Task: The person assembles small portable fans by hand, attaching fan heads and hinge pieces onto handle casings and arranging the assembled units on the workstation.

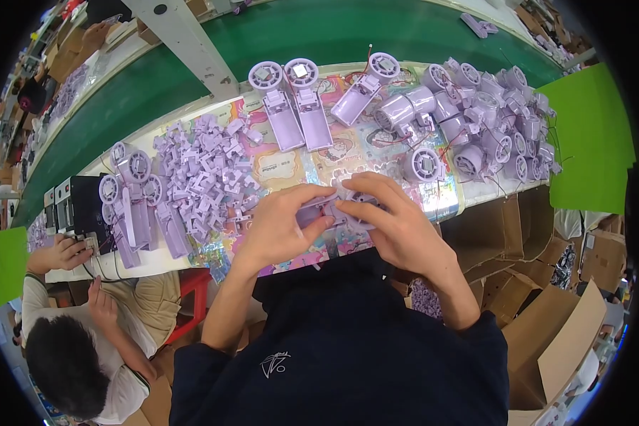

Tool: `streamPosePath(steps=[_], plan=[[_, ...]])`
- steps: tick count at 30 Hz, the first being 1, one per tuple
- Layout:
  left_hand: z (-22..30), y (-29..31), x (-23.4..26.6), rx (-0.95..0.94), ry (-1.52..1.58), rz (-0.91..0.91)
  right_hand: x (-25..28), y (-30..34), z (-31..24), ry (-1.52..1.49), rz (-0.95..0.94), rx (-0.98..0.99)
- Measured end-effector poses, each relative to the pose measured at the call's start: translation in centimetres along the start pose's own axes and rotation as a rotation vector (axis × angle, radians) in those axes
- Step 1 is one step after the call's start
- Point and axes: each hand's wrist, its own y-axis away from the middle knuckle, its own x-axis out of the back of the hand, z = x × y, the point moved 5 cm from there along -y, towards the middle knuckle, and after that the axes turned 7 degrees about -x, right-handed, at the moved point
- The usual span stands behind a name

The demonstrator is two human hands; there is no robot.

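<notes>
My left hand and my right hand are closed around a lilac plastic fan housing just above the near edge of the table. Thumb and fingers of the left grip its left side, while the right hand's fingers press on its top and right end. Much of the part is hidden by my fingers. Beyond my hands lie two finished-looking lilac housings side by side, each with a round spoked head and a hollow handle. A third housing, with a thin red wire, rests to their right.
Small lilac brackets form a heap on the left. Many round lilac fan heads with wires are piled on the right. A co-worker's hand is beside black boxes at far left. Cardboard boxes stand at lower right.
</notes>
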Motion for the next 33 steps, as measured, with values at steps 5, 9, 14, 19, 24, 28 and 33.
streamPosePath(steps=[5,9,14,19,24,28,33], plan=[[-1.8,0.2,-0.9,0.098,0.117,0.068,-0.2,-0.6,0.3,-0.016,-0.016,0.048],[-3.0,0.2,-0.9,0.145,0.319,0.123,-0.2,-1.4,-0.2,-0.029,-0.018,0.079],[-2.6,-4.8,4.2,-0.042,0.394,0.403,-1.6,-0.7,2.1,-0.027,0.670,-0.113],[-5.4,-9.9,5.9,0.012,0.070,0.737,-8.1,0.0,8.1,-0.172,0.556,-0.357],[-8.5,-10.6,5.5,0.169,0.009,0.923,-8.1,0.0,7.8,-0.161,0.517,-0.367],[-9.4,-10.5,4.5,0.219,0.165,0.924,-8.3,-0.1,7.9,-0.194,0.519,-0.407],[-8.9,-10.4,3.7,0.254,0.255,0.866,-8.3,-0.4,7.9,-0.122,0.468,-0.375]])
